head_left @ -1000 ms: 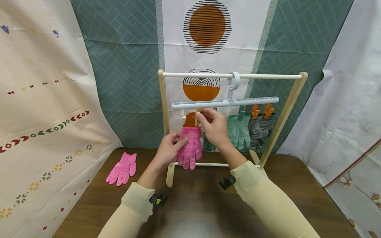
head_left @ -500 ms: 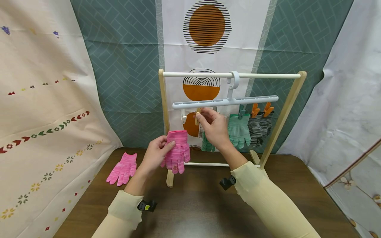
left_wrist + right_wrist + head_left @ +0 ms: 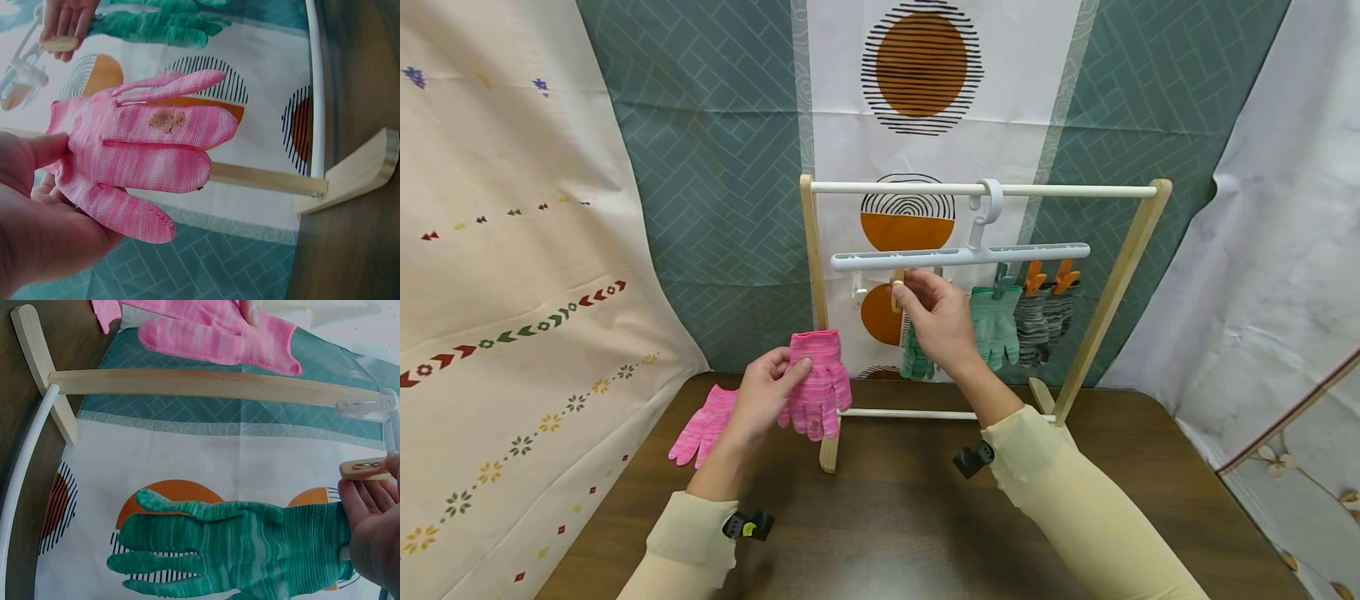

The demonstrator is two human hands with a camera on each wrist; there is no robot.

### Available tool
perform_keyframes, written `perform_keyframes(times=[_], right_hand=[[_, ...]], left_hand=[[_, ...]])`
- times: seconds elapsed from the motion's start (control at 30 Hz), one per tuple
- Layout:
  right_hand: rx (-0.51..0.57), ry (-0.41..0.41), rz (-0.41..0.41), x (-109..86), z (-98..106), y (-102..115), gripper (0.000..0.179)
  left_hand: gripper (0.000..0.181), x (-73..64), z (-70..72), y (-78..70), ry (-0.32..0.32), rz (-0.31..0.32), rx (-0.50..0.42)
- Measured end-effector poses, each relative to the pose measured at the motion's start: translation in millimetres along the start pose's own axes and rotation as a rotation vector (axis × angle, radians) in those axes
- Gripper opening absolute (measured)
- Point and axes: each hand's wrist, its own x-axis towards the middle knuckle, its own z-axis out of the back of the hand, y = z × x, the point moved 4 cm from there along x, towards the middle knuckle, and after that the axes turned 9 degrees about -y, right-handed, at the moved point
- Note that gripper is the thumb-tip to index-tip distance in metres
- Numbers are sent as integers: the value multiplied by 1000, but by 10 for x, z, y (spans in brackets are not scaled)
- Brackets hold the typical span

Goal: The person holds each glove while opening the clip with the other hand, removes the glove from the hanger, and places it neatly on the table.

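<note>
My left hand (image 3: 763, 392) grips a pink striped knit glove (image 3: 816, 375) near its cuff, thumb on top. In the left wrist view a brown stain (image 3: 166, 120) shows on one of its fingers. My right hand (image 3: 940, 321) pinches a wooden clothespin (image 3: 897, 296) under the left half of the white hanger (image 3: 917, 258); no glove hangs from this pin. Behind the right hand, a green glove (image 3: 250, 544) hangs close to the fingers in the right wrist view. Another pink glove (image 3: 703, 425) lies on the table at left, partly hidden by the left forearm.
The hanger hooks over a wooden rack's white top rail (image 3: 1075, 191). Further right hang a green glove (image 3: 995, 321) on a teal clothespin (image 3: 1002, 279) and grey gloves (image 3: 1041, 325) under orange clothespins (image 3: 1065, 277). A white clip (image 3: 858, 290) hangs at the hanger's left end.
My left hand has drawn the pink glove down and left, away from the wooden clothespin. The right hand stays on the pin. The hanger and its hanging gloves have shifted slightly left.
</note>
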Motion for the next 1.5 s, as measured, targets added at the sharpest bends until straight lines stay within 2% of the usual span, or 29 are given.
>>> perform_keyframes(times=[0.27, 0.6, 0.8, 0.97, 1.27, 1.5], right_hand=[[-2, -8, 7, 1, 16, -10, 33], [-9, -4, 3, -42, 44, -1, 40], [-5, 7, 29, -75, 61, 1, 43], [-13, 8, 48, -109, 89, 10, 42], [-20, 6, 99, -192, 154, 36, 42], [-68, 31, 133, -287, 270, 37, 44]], left_hand=[[35, -5, 130, 62, -18, 15, 53], [35, 15, 234, 117, -50, 28, 66], [35, 45, 286, 154, -67, 44, 83], [34, 80, 319, 196, -57, 57, 85], [35, 112, 361, 246, -72, 42, 98], [39, 143, 371, 254, -70, 57, 118]])
